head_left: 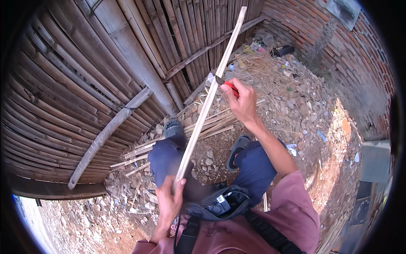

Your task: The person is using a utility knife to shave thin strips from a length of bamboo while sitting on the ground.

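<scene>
From my remote station, I monitor the two bare hands through the head view. The workpiece is a long, narrow, pale strip of split bamboo or wood (pixel 198 122); I cannot confirm which material. It slants upward from the lower left, its lower end over the person's left leg and its upper end in front of the brown bamboo-pole wall (pixel 55 97).

Left hand (pixel 170 201): thumb and fingers pinch the lower end of the strip. Right hand (pixel 244 99): fingers are curled around the red handle of a small cutting tool with a dark blade (pixel 230 88). The blade lies against the strip, above its midpoint; I cannot tell how deep it sits.

Below the strip, I note several loose pale strips (pixel 218 132) on the rubble-strewn ground (pixel 313 97), near two dark sandals (pixel 240 146). An open black waist pouch (pixel 247 199) contains a grey device with a white label (pixel 220 206). A red brick wall (pixel 368 59) stands at the upper right.
</scene>
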Demonstrator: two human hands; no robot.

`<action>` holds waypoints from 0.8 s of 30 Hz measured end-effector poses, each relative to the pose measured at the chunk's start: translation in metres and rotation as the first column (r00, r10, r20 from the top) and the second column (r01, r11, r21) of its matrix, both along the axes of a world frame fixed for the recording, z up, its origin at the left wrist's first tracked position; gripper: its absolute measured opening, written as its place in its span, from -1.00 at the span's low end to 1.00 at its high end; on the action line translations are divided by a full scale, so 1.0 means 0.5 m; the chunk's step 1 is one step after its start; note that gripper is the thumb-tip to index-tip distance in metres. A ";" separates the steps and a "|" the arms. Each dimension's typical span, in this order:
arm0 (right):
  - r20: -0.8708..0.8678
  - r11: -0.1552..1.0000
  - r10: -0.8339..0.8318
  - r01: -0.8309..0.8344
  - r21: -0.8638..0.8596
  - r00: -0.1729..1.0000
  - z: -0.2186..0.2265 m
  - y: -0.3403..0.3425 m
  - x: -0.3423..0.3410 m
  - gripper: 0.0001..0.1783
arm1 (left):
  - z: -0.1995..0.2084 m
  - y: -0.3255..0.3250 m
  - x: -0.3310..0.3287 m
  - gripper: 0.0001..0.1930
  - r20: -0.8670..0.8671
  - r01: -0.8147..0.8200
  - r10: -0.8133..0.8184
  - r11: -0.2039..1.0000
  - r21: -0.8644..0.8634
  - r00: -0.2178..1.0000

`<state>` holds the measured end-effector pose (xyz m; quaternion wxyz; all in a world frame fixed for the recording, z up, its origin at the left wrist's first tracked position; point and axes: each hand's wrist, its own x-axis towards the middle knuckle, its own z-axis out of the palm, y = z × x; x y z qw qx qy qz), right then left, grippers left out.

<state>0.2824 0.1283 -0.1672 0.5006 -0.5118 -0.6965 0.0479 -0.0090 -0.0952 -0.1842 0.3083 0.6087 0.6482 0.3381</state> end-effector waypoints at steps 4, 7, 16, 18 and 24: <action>-0.394 0.990 -0.025 -0.032 -0.138 0.919 -0.041 0.082 0.090 -0.47 | -0.002 -0.031 -0.014 -0.78 0.021 0.014 -0.013 0.999 -0.039 1.000; -0.814 0.924 0.074 -0.347 -0.161 0.576 -0.037 0.071 0.087 -0.44 | -0.016 -0.030 -0.024 -0.78 0.050 -0.032 0.034 0.999 -0.029 0.998; -0.875 0.629 0.314 -0.771 -0.098 0.367 -0.009 -0.004 0.025 -0.63 | 0.027 -0.003 -0.007 -0.72 -0.051 0.007 -0.009 1.000 -0.028 0.999; -0.884 0.658 0.295 -0.748 -0.088 0.364 -0.004 -0.011 0.026 -0.64 | 0.034 0.005 -0.010 -0.71 -0.139 0.002 0.001 1.000 0.019 0.990; -0.913 0.701 0.284 -0.713 -0.012 0.294 0.004 -0.026 0.041 -0.66 | 0.057 0.047 0.002 -0.52 -0.264 0.049 0.003 0.980 0.192 0.965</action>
